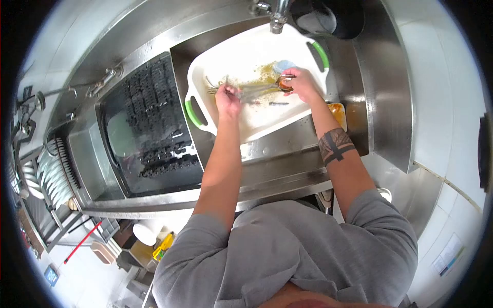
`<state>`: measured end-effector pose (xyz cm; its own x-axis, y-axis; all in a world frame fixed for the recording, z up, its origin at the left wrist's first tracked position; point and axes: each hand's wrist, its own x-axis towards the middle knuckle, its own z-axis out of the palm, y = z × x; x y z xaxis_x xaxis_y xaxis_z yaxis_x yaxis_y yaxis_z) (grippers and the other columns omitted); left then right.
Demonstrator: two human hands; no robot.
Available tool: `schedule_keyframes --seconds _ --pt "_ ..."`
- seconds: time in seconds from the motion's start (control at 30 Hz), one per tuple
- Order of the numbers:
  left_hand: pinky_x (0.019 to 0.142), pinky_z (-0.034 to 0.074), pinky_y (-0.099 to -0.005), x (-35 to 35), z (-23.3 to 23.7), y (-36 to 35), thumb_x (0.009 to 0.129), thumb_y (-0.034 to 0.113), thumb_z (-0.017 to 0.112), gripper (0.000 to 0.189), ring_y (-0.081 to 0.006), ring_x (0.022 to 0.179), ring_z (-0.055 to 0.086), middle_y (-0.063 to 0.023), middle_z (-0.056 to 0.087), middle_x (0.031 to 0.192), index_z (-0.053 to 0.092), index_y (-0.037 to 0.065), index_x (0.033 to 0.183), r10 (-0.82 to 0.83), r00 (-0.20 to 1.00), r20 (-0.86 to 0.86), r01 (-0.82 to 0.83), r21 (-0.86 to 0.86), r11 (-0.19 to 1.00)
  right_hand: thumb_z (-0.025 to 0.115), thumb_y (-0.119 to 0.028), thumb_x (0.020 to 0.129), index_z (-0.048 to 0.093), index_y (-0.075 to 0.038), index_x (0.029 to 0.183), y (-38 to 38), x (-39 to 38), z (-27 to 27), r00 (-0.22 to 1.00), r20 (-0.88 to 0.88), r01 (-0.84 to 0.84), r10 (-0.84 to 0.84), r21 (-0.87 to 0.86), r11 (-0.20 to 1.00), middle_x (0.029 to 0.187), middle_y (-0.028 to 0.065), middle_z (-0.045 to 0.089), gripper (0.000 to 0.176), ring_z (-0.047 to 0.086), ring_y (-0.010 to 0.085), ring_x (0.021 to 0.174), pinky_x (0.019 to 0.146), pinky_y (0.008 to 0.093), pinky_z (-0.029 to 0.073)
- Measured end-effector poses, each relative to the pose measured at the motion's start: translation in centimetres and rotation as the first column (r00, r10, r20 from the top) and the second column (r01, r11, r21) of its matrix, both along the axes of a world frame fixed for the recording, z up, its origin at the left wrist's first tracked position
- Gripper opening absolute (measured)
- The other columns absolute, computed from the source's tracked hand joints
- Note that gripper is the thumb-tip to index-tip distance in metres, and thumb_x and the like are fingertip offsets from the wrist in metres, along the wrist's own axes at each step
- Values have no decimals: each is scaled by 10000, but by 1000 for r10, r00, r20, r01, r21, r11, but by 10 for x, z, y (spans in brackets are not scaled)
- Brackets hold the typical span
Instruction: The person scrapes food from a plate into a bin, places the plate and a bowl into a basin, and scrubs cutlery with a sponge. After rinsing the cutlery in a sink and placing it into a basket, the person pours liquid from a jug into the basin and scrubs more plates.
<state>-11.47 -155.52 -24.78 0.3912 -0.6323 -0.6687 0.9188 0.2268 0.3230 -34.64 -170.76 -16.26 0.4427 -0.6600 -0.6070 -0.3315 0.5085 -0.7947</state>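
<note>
A white basin (267,126) with green handles sits across the sink under the tap, with brownish-yellow water and bits of food at its bottom. My left hand (229,102) is closed around cutlery at the basin's left side, and fork tines (211,91) stick out past the fingers. Blurred metal handles (257,92) run between both hands. On the right, my right hand (303,84) grips the dark rounded bowl of a ladle (284,83) with something orange-red in it. Just behind that hand lies a light blue cloth or sponge (284,65). A small piece of cutlery (279,103) rests on the basin floor.
Overhead at the back is a metal tap (278,23). A black tray (115,167) holding dark water and a rack-like mat fills the left basin. An orange-stained dish (337,114) sits right of the white basin, and a dark pot (349,18) behind. Plates (51,167) stand racked far left.
</note>
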Motion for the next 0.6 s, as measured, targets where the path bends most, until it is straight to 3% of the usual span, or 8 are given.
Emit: schedule_keyframes --seconds 0.07,0.17,0.23,0.27,0.43,0.5,0.57,0.6 --pt "911 520 -395 -2 1 -5 1051 115 460 174 -167 699 536 -23 552 785 554 84 908 -165 982 87 164 16 986 645 35 917 682 11 1122 -15 -4 22 984 -87 -162 153 -111 980 1061 109 696 209 711 224 845 582 378 643" --pt "667 542 -334 -17 36 -21 1021 124 544 172 -160 666 566 -68 671 825 659 -1 1047 -521 812 263 437 316 842 644 28 882 716 12 1022 -29 6 36 911 -228 -389 343 -203 899 970 105 710 158 709 226 765 540 374 636" --pt "578 520 -330 -25 41 -24 1005 157 607 331 -181 702 617 -106 720 950 624 -81 1235 -731 537 422 601 416 682 641 16 860 714 12 1032 -33 20 34 822 -301 -547 484 -178 818 967 102 712 187 704 225 749 547 375 635" --pt "742 544 -342 -18 38 -29 984 210 654 468 -216 899 665 -145 706 1158 579 -94 1333 -873 240 424 680 569 463 643 9 850 716 4 1025 -34 28 16 830 -294 -539 475 -201 818 946 96 714 190 698 224 725 541 374 630" --pt "923 499 -355 -44 39 -29 970 280 687 523 -220 1062 622 -141 662 1248 583 -69 1346 -816 469 337 736 363 572 678 -3 852 711 24 1033 -12 63 -7 915 -185 -382 358 -113 917 956 148 707 185 709 221 790 556 359 615" --pt "938 484 -360 -46 40 -26 968 287 699 502 -214 1079 606 -127 661 1211 600 -58 1318 -748 633 201 736 143 661 723 -31 854 712 31 1040 4 68 -28 994 96 52 -52 0 999 919 146 701 196 709 221 859 639 323 619" --pt "874 506 -370 -43 24 -21 963 272 695 449 -220 1007 625 -122 673 1136 621 -44 1273 -818 544 187 783 237 574 725 -91 884 711 29 1080 9 67 -49 983 164 85 -81 -16 996 930 169 732 231 721 272 890 741 339 610" --pt "810 529 -381 -40 16 -19 958 256 691 397 -226 935 644 -117 685 1062 641 -30 1229 -876 453 168 812 328 483 704 -110 900 707 19 1107 12 63 -38 983 -107 -181 150 -409 894 978 191 735 244 719 305 900 782 360 597"
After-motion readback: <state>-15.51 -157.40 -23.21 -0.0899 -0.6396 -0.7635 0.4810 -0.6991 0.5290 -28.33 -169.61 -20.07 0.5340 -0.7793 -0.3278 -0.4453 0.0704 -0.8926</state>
